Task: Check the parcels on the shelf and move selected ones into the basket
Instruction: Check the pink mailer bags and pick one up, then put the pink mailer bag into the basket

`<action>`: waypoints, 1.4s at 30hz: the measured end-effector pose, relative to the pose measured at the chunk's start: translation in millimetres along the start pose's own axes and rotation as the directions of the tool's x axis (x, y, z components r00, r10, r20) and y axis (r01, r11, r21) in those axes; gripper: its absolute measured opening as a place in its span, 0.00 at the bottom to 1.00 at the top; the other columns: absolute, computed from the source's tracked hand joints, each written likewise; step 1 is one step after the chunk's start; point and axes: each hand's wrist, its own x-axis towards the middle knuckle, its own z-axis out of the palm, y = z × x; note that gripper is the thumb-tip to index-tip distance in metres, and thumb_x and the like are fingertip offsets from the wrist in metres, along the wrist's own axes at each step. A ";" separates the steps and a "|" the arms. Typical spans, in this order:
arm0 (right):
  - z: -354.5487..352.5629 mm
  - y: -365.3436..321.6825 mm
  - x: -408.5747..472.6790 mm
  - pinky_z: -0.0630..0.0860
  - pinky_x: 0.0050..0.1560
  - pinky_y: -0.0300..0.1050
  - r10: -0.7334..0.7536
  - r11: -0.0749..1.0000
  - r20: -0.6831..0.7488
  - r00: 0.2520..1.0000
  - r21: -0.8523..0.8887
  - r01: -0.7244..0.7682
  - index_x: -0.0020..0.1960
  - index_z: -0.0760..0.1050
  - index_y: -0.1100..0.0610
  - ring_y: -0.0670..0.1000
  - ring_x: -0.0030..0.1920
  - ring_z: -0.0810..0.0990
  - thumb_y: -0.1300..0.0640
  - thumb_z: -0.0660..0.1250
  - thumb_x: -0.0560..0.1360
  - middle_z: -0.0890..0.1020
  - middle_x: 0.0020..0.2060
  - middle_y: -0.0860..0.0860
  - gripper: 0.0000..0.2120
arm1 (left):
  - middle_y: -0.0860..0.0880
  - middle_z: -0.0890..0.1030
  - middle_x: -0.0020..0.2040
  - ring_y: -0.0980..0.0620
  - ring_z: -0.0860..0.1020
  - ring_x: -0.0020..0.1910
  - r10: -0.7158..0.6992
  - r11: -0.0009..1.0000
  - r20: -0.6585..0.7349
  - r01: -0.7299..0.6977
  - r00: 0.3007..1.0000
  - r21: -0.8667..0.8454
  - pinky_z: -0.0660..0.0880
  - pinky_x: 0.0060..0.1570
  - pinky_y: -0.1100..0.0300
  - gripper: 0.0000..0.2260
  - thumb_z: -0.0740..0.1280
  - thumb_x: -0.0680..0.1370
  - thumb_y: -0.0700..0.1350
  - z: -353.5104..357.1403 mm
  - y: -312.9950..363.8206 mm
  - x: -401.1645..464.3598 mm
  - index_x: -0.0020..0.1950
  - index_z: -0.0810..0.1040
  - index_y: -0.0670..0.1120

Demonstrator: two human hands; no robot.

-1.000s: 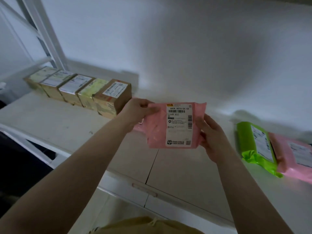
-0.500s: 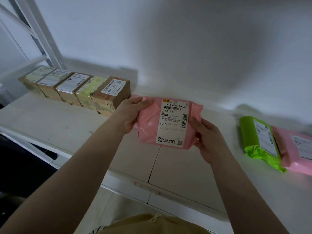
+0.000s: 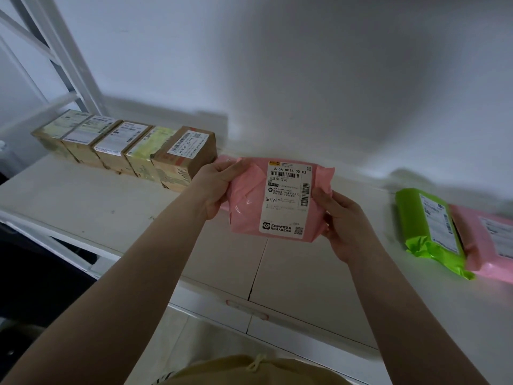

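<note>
A pink plastic parcel (image 3: 247, 201) with a white shipping label facing me is held above the white shelf (image 3: 83, 207). My left hand (image 3: 215, 187) grips its left edge and my right hand (image 3: 340, 220) grips its right edge. Another bit of pink parcel (image 3: 223, 160) peeks out behind my left hand. On the right of the shelf lie a green parcel (image 3: 429, 234) and a pink parcel (image 3: 488, 243) side by side. No basket is in view.
Several cardboard boxes (image 3: 125, 150) with labels stand in a row at the shelf's back left, against the white wall. A white metal shelf frame (image 3: 63, 59) rises at the far left. The shelf's front edge runs below my arms.
The pink parcel has tilted slightly and shifted a little left and closer to me between my hands; both hands keep their grip.
</note>
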 end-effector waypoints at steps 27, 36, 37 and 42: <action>0.0 134.9 -246.0 0.80 0.43 0.48 -0.067 0.965 -0.806 0.589 0.097 0.243 0.58 0.81 0.56 0.52 0.45 0.86 0.53 0.71 0.75 0.87 0.49 0.53 0.13 | 0.48 0.86 0.38 0.53 0.83 0.37 -0.260 0.891 0.770 -0.162 0.583 0.424 0.80 0.42 0.60 0.08 0.72 0.71 0.34 59.4 -93.3 -96.9 0.47 0.83 0.44; -8.6 234.2 -402.2 0.81 0.49 0.48 0.275 0.743 -0.889 0.365 0.438 0.506 0.58 0.78 0.56 0.52 0.45 0.81 0.56 0.68 0.77 0.84 0.47 0.53 0.10 | 0.44 0.83 0.43 0.48 0.81 0.40 -0.517 0.833 0.754 0.035 0.406 0.552 0.77 0.45 0.57 0.04 0.70 0.74 0.36 122.5 -214.2 -267.1 0.47 0.81 0.44; -11.4 241.3 -417.9 0.81 0.49 0.48 0.286 0.725 -0.895 0.341 0.435 0.533 0.57 0.78 0.57 0.53 0.44 0.81 0.58 0.68 0.78 0.84 0.46 0.53 0.08 | 0.44 0.83 0.43 0.49 0.81 0.39 -0.548 0.818 0.748 0.051 0.374 0.573 0.77 0.43 0.58 0.05 0.70 0.74 0.36 128.0 -226.7 -287.4 0.47 0.81 0.43; -41.1 274.5 -509.6 0.81 0.49 0.51 0.359 0.660 -0.910 0.206 0.404 0.634 0.58 0.77 0.59 0.54 0.44 0.82 0.61 0.69 0.77 0.84 0.47 0.55 0.10 | 0.48 0.83 0.38 0.53 0.80 0.36 -0.621 0.773 0.747 0.025 0.239 0.634 0.76 0.41 0.61 0.06 0.69 0.75 0.35 164.8 -284.8 -391.7 0.46 0.79 0.45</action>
